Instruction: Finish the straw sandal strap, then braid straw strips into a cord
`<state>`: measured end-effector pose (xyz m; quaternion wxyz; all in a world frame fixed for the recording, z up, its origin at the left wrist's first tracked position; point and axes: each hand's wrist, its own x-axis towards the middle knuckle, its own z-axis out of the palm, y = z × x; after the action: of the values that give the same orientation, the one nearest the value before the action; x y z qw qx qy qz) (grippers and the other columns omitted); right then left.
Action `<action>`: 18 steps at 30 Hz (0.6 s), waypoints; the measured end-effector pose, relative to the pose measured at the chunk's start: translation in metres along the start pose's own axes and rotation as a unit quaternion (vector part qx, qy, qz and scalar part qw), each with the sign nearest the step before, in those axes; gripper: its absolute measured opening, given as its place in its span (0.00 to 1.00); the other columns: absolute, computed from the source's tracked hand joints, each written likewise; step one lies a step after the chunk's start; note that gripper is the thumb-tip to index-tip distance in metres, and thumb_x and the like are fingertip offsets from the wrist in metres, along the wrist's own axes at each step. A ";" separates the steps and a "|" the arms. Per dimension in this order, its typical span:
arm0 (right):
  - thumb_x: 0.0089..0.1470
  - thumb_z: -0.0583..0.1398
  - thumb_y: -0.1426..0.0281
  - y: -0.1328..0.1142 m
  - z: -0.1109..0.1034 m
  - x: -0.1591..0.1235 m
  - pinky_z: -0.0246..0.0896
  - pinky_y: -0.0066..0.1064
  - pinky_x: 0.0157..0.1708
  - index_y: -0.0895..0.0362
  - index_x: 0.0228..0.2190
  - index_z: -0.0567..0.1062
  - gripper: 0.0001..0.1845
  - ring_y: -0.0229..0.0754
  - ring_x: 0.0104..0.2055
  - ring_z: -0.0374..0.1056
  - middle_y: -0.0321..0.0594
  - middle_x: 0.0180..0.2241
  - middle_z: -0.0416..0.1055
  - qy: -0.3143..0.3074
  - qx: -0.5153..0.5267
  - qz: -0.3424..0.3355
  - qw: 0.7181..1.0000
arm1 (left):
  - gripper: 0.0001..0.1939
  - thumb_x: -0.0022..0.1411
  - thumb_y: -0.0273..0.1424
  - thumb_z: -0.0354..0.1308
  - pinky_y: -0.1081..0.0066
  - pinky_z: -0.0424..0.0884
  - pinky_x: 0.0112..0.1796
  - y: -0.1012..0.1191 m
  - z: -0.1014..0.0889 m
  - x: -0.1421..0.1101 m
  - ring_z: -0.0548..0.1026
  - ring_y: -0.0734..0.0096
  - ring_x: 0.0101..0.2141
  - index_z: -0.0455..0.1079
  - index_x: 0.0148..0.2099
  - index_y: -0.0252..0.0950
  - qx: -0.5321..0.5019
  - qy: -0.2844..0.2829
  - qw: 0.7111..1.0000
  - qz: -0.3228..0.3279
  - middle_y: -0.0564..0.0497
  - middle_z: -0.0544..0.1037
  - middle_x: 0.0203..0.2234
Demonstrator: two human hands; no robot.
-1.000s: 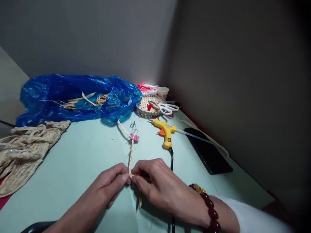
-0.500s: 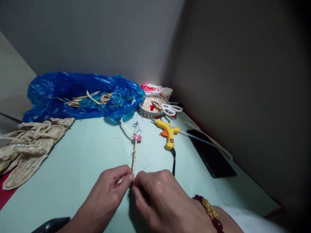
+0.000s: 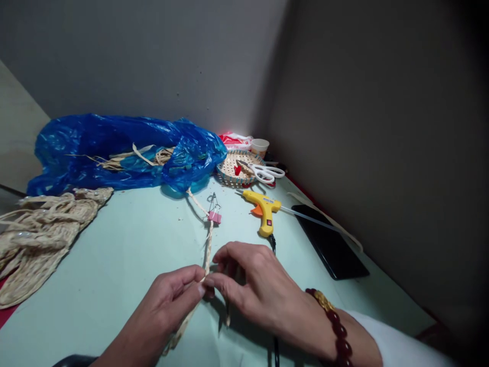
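Note:
A thin braid of pale straw-like strands (image 3: 208, 248) runs toward me from a pink binder clip (image 3: 214, 217). My left hand (image 3: 170, 300) pinches the near end of the braid between thumb and forefinger. Loose strands (image 3: 178, 334) trail down beneath that hand. At the same spot my right hand (image 3: 260, 290) has its thumb tip against the braid, its index finger raised and bent. One strand end (image 3: 228, 318) hangs below the right hand, which seems closed on it; the curled fingers are partly hidden.
A yellow glue gun (image 3: 263, 209) lies right of the clip, beside a black tablet-like slab (image 3: 332, 242). White-handled scissors (image 3: 267, 173) rest on a woven basket (image 3: 233, 176). A blue plastic bag (image 3: 95, 137) holds more strands. Woven straw pieces (image 3: 49, 229) lie at left.
My right hand has turned and lifted, its index finger coming away from the braid. Loose strands now show below both hands. The view has shifted slightly.

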<state>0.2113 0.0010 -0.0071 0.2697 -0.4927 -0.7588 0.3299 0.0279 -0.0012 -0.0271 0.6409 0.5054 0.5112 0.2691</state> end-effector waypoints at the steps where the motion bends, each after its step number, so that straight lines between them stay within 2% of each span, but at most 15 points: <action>1: 0.58 0.59 0.66 0.001 -0.001 0.002 0.55 0.26 0.29 0.58 0.32 0.76 0.09 0.35 0.27 0.65 0.35 0.27 0.73 -0.036 0.035 0.014 0.999 | 0.12 0.55 0.41 0.60 0.74 0.67 0.30 0.000 -0.001 0.000 0.69 0.69 0.26 0.71 0.28 0.38 0.015 0.013 1.000 0.009 0.56 0.70 0.20; 4: 0.60 0.56 0.69 0.005 0.003 0.007 0.57 0.24 0.31 0.59 0.31 0.76 0.10 0.34 0.28 0.65 0.36 0.27 0.73 -0.099 0.160 0.033 0.982 | 0.12 0.59 0.40 0.57 0.74 0.67 0.30 0.000 -0.001 -0.002 0.71 0.68 0.28 0.71 0.29 0.38 0.100 0.023 0.993 0.049 0.54 0.74 0.23; 8: 0.56 0.58 0.68 0.010 0.014 0.007 0.54 0.23 0.25 0.59 0.29 0.73 0.08 0.32 0.25 0.60 0.33 0.24 0.68 -0.082 0.239 0.102 0.962 | 0.17 0.64 0.38 0.51 0.75 0.65 0.26 -0.002 -0.001 -0.006 0.70 0.70 0.23 0.68 0.25 0.38 0.272 0.036 0.954 0.119 0.55 0.72 0.19; 11: 0.53 0.59 0.70 0.010 0.015 0.006 0.50 0.23 0.22 0.58 0.28 0.70 0.05 0.32 0.24 0.56 0.30 0.22 0.63 -0.067 0.221 0.124 0.965 | 0.18 0.66 0.35 0.49 0.74 0.63 0.24 -0.008 -0.005 -0.010 0.67 0.73 0.19 0.67 0.24 0.39 0.385 0.075 0.893 0.219 0.57 0.69 0.16; 15: 0.52 0.56 0.74 0.006 0.012 0.003 0.48 0.22 0.22 0.57 0.25 0.67 0.05 0.31 0.23 0.54 0.28 0.20 0.61 -0.040 0.131 0.077 0.988 | 0.16 0.68 0.28 0.46 0.74 0.61 0.23 -0.017 -0.009 -0.013 0.66 0.76 0.17 0.65 0.27 0.39 0.470 0.117 0.798 0.358 0.59 0.67 0.16; 18: 0.51 0.55 0.76 0.003 0.013 0.002 0.49 0.22 0.23 0.57 0.24 0.69 0.06 0.30 0.22 0.54 0.28 0.20 0.62 -0.019 0.101 0.054 0.993 | 0.16 0.65 0.21 0.46 0.73 0.60 0.21 -0.024 -0.006 -0.013 0.66 0.76 0.16 0.60 0.25 0.40 0.516 0.111 0.728 0.438 0.60 0.65 0.14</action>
<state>0.2028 0.0002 -0.0178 0.2853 -0.4966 -0.6989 0.4284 0.0143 -0.0186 -0.0446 0.0313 0.8924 0.3609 0.2691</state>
